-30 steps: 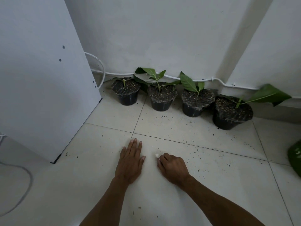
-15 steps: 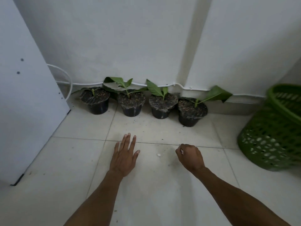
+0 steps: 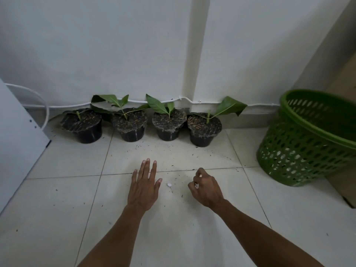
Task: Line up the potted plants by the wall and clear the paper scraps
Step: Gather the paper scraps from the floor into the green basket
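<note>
Several black potted plants stand in a row against the white wall: the leftmost pot [image 3: 83, 128], a second pot [image 3: 130, 126], a third pot [image 3: 168, 124] and the rightmost pot [image 3: 203, 130]. My left hand [image 3: 144, 186] lies flat on the tiled floor, fingers spread, holding nothing. One small white paper scrap [image 3: 169, 184] lies on the tile between my hands. My right hand [image 3: 205, 187] is curled above the floor, its fingers pinched on a tiny white paper scrap [image 3: 196, 185].
A green perforated basket [image 3: 308, 149] stands at the right, next to a brown cardboard edge. A white panel [image 3: 17, 139] leans at the left. A white cable [image 3: 192, 101] runs along the wall base. Dark soil crumbs are scattered on the tiles.
The view has swung right, bringing the green basket into sight. My right hand moved away to the right from the scrap on the floor and lifted slightly, fingers closed.
</note>
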`<action>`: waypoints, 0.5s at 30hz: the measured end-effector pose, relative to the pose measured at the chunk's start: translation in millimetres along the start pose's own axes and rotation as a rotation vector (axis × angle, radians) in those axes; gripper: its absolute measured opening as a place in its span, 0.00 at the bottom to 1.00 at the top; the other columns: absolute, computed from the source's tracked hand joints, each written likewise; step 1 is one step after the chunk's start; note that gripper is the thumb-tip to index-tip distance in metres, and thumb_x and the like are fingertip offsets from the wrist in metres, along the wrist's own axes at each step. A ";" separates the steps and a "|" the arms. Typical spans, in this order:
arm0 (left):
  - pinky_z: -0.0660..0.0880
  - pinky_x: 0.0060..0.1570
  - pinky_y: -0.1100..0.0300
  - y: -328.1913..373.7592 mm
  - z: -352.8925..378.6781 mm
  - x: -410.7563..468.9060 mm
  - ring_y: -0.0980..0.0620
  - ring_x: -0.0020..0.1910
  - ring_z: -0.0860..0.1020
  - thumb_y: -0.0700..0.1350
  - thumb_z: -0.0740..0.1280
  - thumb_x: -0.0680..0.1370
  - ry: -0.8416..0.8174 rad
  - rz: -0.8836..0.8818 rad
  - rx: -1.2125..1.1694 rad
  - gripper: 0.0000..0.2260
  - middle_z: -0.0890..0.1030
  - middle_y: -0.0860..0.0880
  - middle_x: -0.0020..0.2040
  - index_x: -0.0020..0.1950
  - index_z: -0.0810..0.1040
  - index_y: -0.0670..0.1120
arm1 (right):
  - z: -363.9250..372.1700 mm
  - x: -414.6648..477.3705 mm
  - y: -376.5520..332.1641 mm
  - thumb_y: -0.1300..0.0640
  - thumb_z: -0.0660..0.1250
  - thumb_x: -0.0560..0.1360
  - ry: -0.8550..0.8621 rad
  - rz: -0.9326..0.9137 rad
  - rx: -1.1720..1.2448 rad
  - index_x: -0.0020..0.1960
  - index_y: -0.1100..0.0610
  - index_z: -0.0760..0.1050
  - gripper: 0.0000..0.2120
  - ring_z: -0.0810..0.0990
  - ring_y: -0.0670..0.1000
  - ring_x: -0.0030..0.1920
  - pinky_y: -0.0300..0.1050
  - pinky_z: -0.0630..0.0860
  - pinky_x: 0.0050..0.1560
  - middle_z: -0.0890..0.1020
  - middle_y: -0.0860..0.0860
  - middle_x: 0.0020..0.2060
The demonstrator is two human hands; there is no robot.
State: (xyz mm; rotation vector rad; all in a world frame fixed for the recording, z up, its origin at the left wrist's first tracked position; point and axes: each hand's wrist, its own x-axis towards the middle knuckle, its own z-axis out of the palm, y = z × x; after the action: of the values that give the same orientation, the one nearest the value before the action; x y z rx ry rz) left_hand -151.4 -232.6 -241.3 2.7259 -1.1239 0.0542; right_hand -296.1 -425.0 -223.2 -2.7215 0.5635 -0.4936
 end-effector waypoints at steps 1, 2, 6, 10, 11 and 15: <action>0.51 0.77 0.45 -2.7 1.0 -0.5 0.46 0.80 0.47 0.59 0.41 0.81 -0.003 -0.018 -0.008 0.31 0.49 0.44 0.81 0.81 0.47 0.48 | 6.7 2.7 -5.2 0.58 0.68 0.71 0.000 -0.029 0.012 0.33 0.62 0.79 0.11 0.74 0.55 0.23 0.39 0.67 0.28 0.77 0.52 0.40; 0.51 0.77 0.45 -5.5 2.7 -1.5 0.46 0.80 0.47 0.59 0.42 0.81 -0.008 -0.033 -0.013 0.30 0.48 0.44 0.81 0.81 0.47 0.47 | 13.3 5.4 -10.6 0.59 0.69 0.70 -0.001 -0.054 0.022 0.31 0.61 0.78 0.10 0.74 0.55 0.22 0.38 0.65 0.27 0.78 0.51 0.39; 0.48 0.77 0.47 -17.3 11.9 -6.7 0.46 0.80 0.44 0.58 0.46 0.83 -0.042 -0.067 -0.003 0.30 0.46 0.44 0.82 0.81 0.44 0.48 | 37.1 14.0 -29.4 0.57 0.66 0.69 -0.056 -0.103 0.005 0.27 0.58 0.68 0.14 0.69 0.55 0.22 0.40 0.62 0.27 0.74 0.53 0.27; 0.48 0.76 0.47 -25.2 16.9 -10.1 0.46 0.80 0.47 0.56 0.50 0.83 -0.037 -0.077 -0.028 0.29 0.49 0.44 0.82 0.82 0.47 0.47 | 54.5 17.6 -37.4 0.51 0.66 0.73 -0.070 -0.120 -0.007 0.30 0.54 0.63 0.18 0.72 0.56 0.23 0.40 0.63 0.27 0.75 0.54 0.24; 0.48 0.76 0.47 -26.5 18.2 -10.1 0.46 0.80 0.46 0.56 0.50 0.83 -0.038 -0.079 -0.029 0.29 0.49 0.44 0.82 0.82 0.47 0.47 | 57.6 18.2 -38.6 0.49 0.65 0.74 -0.067 -0.118 -0.011 0.31 0.54 0.65 0.17 0.74 0.57 0.24 0.41 0.65 0.28 0.76 0.54 0.25; 0.46 0.77 0.48 -30.1 23.2 -10.1 0.47 0.80 0.45 0.56 0.49 0.83 -0.046 -0.096 -0.023 0.29 0.48 0.44 0.82 0.82 0.46 0.48 | 69.7 23.5 -45.1 0.43 0.58 0.79 -0.075 -0.086 -0.160 0.48 0.57 0.76 0.17 0.82 0.60 0.34 0.46 0.72 0.33 0.83 0.56 0.36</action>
State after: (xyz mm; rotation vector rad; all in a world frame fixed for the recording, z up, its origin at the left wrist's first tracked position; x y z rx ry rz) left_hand -138.4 -209.1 -270.1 2.7696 -0.9964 -0.0349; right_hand -234.1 -379.4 -262.2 -2.9126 0.4880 -0.3806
